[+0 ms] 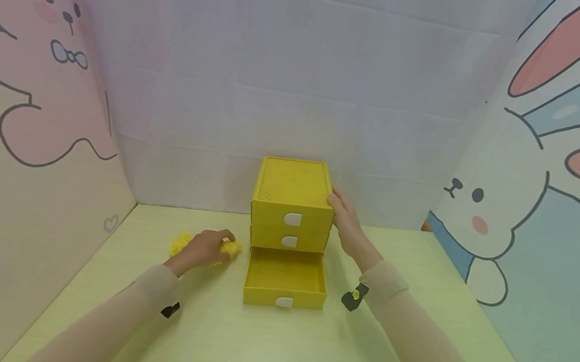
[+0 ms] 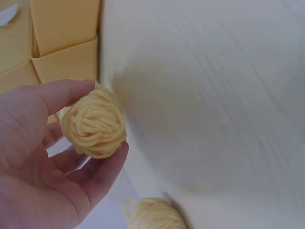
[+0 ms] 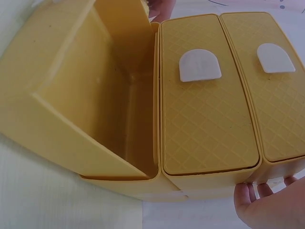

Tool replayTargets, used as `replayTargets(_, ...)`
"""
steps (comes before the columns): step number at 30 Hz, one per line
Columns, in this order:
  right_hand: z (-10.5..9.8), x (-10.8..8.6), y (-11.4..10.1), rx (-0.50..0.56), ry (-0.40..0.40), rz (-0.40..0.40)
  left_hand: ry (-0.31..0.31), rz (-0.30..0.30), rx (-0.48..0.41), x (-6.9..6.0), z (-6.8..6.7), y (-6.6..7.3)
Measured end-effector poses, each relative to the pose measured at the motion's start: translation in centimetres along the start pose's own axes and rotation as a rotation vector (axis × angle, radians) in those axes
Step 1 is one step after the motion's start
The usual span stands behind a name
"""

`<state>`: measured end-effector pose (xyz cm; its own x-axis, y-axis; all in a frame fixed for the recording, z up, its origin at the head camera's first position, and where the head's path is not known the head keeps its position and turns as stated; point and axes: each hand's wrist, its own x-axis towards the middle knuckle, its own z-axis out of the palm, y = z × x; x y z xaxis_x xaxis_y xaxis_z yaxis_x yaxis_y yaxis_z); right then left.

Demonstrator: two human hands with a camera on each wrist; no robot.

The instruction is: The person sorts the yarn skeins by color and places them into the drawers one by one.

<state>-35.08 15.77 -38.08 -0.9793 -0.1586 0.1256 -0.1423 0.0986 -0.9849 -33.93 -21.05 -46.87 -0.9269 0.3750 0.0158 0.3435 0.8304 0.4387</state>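
Observation:
A yellow drawer unit (image 1: 295, 182) with white tab handles stands mid-table. Its bottom drawer (image 1: 262, 297) is pulled out with nothing visible inside; the two upper drawers are closed. To the left of the unit, my left hand (image 1: 203, 247) pinches a ball of yellow yarn (image 2: 95, 123) between thumb and fingertips. A second yellow yarn ball (image 1: 180, 243) lies on the table just left of that hand. My right hand (image 1: 349, 226) rests against the unit's right side, thumb near the top front edge. In the right wrist view, its fingertips (image 3: 264, 191) touch the side wall.
The pale table (image 1: 201, 336) extends in front and to both sides. A white cloth backdrop (image 1: 199, 114) hangs behind the unit. Side panels carry cartoon drawings, a pink bear (image 1: 49, 116) on the left and a white rabbit (image 1: 507, 216) on the right.

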Motion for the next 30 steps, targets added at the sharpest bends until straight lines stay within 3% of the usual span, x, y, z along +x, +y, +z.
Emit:
replayTargets(7, 0.0, 0.1, 0.1, 0.0, 0.004, -0.002, 0.0, 0.108, -0.067, -0.9, -1.9, 1.5)
replayTargets(18, 0.0, 0.1, 0.1, -0.004, 0.008, -0.008, -0.087, 0.207, -0.107, -1.9, -3.8, 4.4)
replayTargets(24, 0.0, 0.1, 0.2, 0.004, 0.008, -0.006, -0.126, 0.269, -0.123, -1.9, -3.6, 6.2)
replayTargets(30, 0.0, 0.1, 0.1, 0.006, 0.007, -0.01, -0.156, 0.333, -0.107, -1.2, -2.6, 8.0)
